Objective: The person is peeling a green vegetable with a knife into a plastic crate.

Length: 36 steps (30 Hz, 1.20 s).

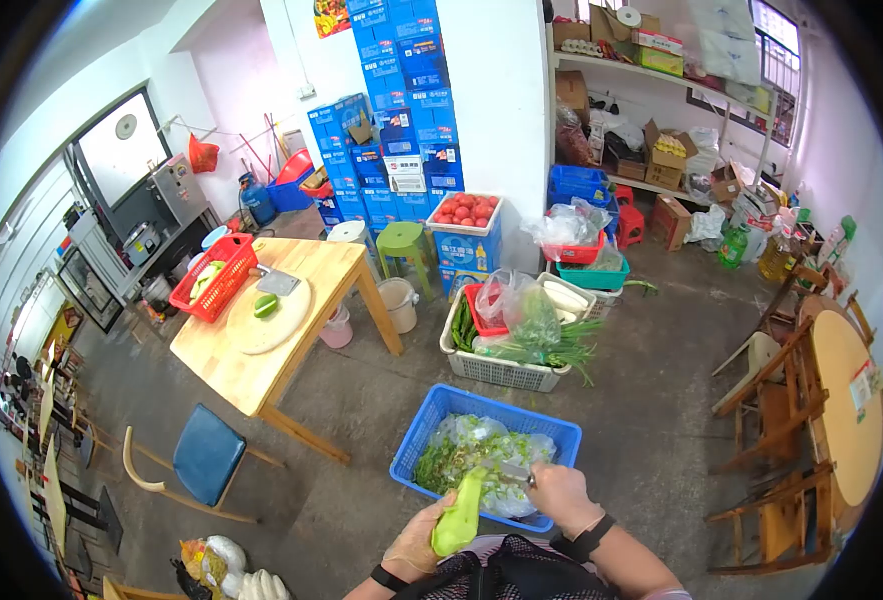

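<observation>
Near the bottom centre, my left hand [419, 541] is closed around a light green peeled vegetable [459, 515], held tilted with its upper end toward the basket. My right hand [563, 497] grips the handle of a small metal tool [513, 470], whose flat end points left toward the vegetable; its exact kind is hard to tell. Beneath and beyond both hands, a blue plastic basket [419, 420] on the floor holds clear plastic bags and green scraps [461, 445]. Both wrists wear black bands.
A wooden table [291, 262] at the left bears a red basket [223, 290], a round board [286, 325] and a cleaver [279, 281]. Beyond the blue basket sits a grey vegetable crate [501, 373]. A blue chair [207, 452] stands left, a round wooden table [846, 400] right.
</observation>
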Motion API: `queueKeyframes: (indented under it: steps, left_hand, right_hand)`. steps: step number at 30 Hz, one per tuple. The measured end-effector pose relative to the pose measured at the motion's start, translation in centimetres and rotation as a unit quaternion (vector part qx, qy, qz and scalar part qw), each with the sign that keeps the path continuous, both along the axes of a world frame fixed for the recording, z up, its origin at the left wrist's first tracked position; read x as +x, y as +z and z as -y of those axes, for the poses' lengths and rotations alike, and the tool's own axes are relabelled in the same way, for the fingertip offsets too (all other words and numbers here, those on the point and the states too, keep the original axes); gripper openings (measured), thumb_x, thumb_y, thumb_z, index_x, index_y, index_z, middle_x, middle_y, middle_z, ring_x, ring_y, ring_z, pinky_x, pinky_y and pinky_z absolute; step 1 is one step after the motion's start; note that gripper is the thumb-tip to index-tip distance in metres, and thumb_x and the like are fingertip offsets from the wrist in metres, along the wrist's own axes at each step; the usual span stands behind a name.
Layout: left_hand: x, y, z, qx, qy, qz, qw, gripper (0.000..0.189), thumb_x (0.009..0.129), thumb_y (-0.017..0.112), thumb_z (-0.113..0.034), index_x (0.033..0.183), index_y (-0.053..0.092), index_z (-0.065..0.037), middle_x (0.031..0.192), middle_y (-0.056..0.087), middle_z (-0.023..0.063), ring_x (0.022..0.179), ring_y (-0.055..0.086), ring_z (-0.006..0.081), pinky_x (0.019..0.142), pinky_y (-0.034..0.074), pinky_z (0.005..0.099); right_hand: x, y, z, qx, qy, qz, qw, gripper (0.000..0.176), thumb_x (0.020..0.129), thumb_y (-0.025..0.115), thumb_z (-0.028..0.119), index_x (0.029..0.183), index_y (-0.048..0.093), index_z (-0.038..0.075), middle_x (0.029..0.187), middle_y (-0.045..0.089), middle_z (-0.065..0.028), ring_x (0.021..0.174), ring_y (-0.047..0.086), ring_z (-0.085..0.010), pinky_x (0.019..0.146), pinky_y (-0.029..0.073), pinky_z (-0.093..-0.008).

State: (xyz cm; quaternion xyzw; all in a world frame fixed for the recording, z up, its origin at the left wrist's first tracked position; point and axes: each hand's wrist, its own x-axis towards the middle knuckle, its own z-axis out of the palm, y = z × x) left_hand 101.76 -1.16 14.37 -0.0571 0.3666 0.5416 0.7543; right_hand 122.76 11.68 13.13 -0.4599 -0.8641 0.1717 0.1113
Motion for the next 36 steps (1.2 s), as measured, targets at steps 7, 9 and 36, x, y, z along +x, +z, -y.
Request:
queueKeyframes:
  steps: [7, 9, 36]
  left_hand:
    - [-2.1, -0.1, -0.5, -0.033, -0.021, -0.053, 0.998, 0.033, 0.096, 0.060, -0.028, 0.117, 0.058, -0.003, 0.100, 0.067, 0.0060, 0.083, 0.067, 0.0168, 0.073, 0.056, 0.0312]
    - [-3.0, -0.1, -0.2, 0.019, -0.048, -0.061, 0.997, 0.037, 0.097, 0.056, -0.028, 0.122, 0.054, -0.001, 0.105, 0.067, 0.0083, 0.086, 0.067, 0.0179, 0.073, 0.058, 0.0325]
    - [-4.2, -0.6, -1.0, 0.125, -0.091, 0.257, 0.954, 0.036, 0.095, 0.055, -0.042, 0.090, 0.050, -0.007, 0.067, 0.039, 0.0001, 0.052, 0.038, 0.0114, 0.046, 0.032, 0.0252]
  right_hand:
    - [-3.3, -0.5, 1.8, -0.039, 0.007, -0.022, 0.999, 0.019, 0.079, 0.062, 0.024, 0.080, 0.064, 0.005, 0.071, 0.066, -0.0183, 0.069, 0.067, -0.0358, 0.062, 0.053, -0.0478]
    - [-3.0, -0.7, 1.0, -0.046, -0.020, 0.004, 0.999, 0.020, 0.080, 0.062, 0.024, 0.080, 0.064, 0.005, 0.071, 0.066, -0.0191, 0.069, 0.067, -0.0364, 0.063, 0.053, -0.0485]
    - [-4.9, 0.6, 3.9, 0.019, -0.047, -0.103, 0.993, 0.012, 0.076, 0.067, 0.016, 0.081, 0.060, 0.008, 0.072, 0.066, -0.0133, 0.065, 0.066, -0.0329, 0.057, 0.052, -0.0442]
